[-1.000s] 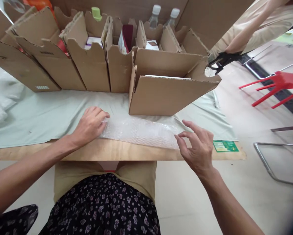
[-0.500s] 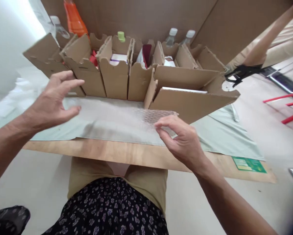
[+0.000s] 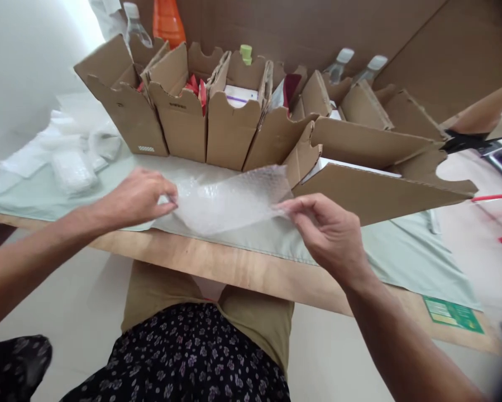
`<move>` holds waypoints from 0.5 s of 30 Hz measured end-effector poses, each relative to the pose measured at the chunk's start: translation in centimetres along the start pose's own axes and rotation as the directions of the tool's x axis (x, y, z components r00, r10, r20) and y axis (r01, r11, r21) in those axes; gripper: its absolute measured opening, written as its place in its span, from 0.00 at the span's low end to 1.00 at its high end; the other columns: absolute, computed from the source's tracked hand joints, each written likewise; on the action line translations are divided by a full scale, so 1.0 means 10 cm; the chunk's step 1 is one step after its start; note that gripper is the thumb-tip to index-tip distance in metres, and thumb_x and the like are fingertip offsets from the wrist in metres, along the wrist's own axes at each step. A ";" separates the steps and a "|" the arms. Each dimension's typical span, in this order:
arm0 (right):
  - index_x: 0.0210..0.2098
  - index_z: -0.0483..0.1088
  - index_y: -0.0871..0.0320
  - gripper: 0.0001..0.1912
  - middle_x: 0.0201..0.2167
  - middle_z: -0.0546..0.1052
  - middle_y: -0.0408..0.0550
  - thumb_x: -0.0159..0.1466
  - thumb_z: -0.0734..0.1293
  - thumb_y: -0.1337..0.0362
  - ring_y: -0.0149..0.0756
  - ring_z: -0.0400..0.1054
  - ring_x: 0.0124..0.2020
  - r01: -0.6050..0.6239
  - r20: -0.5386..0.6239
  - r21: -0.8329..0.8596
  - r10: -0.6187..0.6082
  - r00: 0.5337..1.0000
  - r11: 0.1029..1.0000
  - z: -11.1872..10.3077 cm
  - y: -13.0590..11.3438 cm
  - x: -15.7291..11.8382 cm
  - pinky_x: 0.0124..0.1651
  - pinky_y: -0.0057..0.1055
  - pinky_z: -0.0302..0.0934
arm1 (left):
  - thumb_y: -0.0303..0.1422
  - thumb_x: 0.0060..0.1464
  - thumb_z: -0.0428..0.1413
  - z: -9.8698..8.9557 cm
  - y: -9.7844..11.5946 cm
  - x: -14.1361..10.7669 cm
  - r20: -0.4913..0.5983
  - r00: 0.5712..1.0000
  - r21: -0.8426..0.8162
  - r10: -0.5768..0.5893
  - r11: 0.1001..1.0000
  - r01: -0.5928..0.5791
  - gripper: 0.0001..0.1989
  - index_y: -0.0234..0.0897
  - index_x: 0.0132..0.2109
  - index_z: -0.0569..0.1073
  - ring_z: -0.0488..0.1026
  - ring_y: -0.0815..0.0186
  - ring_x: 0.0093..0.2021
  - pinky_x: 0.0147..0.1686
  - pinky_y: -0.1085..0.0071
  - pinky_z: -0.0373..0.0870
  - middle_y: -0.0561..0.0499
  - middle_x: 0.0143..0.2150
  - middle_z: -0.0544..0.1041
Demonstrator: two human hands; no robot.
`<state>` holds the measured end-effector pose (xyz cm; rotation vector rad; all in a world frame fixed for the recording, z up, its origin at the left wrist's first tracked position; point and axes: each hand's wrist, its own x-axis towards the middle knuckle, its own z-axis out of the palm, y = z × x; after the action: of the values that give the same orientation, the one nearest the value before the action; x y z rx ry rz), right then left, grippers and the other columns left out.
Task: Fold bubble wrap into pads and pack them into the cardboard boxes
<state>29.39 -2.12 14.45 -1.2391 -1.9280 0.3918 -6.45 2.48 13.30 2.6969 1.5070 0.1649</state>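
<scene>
Loosely, the bubble wrap (image 3: 229, 201) spans left grip (image 3: 144, 192) to right grip (image 3: 332, 231) — each pinching an end.

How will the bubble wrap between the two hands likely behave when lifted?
The bubble wrap is probably floppy: its near edge bows between the left hand and the right hand. It looks light for its size, being a thin, translucent sheet. Its shiny surface may make it somewhat slippery.

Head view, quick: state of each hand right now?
Left hand: closed, pinching the left end of the bubble wrap.
Right hand: closed, pinching its right end.
</scene>
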 end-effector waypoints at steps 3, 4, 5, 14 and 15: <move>0.39 0.76 0.54 0.06 0.39 0.84 0.43 0.68 0.67 0.69 0.35 0.80 0.41 0.107 -0.260 0.060 -0.088 0.962 0.992 0.13 0.03 0.23 0.47 0.34 0.74 | 0.39 0.65 0.53 -0.43 -0.04 0.00 -0.273 0.953 0.084 -0.133 0.983 0.162 0.14 0.35 0.40 0.79 0.76 0.61 0.47 0.61 0.53 0.66 0.48 0.40 0.83; 0.39 0.76 0.54 0.05 0.40 0.84 0.43 0.69 0.67 0.69 0.35 0.80 0.43 0.158 -0.347 0.058 -0.129 0.929 0.986 0.16 0.02 0.30 0.49 0.35 0.74 | 0.40 0.67 0.51 -0.57 -0.02 0.00 -0.374 0.914 0.123 -0.160 0.968 0.219 0.16 0.34 0.41 0.79 0.76 0.59 0.51 0.66 0.49 0.62 0.48 0.41 0.82; 0.40 0.76 0.53 0.05 0.41 0.84 0.44 0.70 0.67 0.69 0.36 0.80 0.44 0.201 -0.405 0.044 -0.167 0.899 0.979 0.19 0.01 0.34 0.51 0.36 0.74 | 0.40 0.68 0.50 -0.68 0.01 -0.02 -0.454 0.876 0.160 -0.165 0.952 0.263 0.17 0.33 0.41 0.79 0.76 0.56 0.55 0.69 0.46 0.57 0.47 0.42 0.82; 0.46 0.72 0.54 0.11 0.50 0.84 0.49 0.70 0.65 0.75 0.43 0.77 0.56 0.352 -0.084 -0.106 -0.361 0.929 0.930 0.54 0.40 -0.34 0.55 0.43 0.71 | 0.28 0.60 0.58 0.12 0.01 -0.81 -0.487 0.871 0.229 0.063 0.972 0.057 0.06 0.42 0.34 0.71 0.81 0.54 0.50 0.70 0.37 0.55 0.53 0.42 0.85; 0.46 0.72 0.54 0.10 0.49 0.84 0.49 0.70 0.65 0.74 0.44 0.77 0.56 0.352 -0.016 -0.134 -0.357 0.934 0.926 0.60 0.46 -0.42 0.54 0.42 0.70 | 0.27 0.61 0.57 0.28 0.01 -0.87 -0.470 0.880 0.227 0.061 0.972 0.053 0.07 0.42 0.34 0.71 0.82 0.54 0.49 0.69 0.38 0.56 0.52 0.43 0.85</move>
<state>28.54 -2.67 5.83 -0.9385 -2.1168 0.0539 -10.60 -4.98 9.94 2.9973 1.7303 0.7490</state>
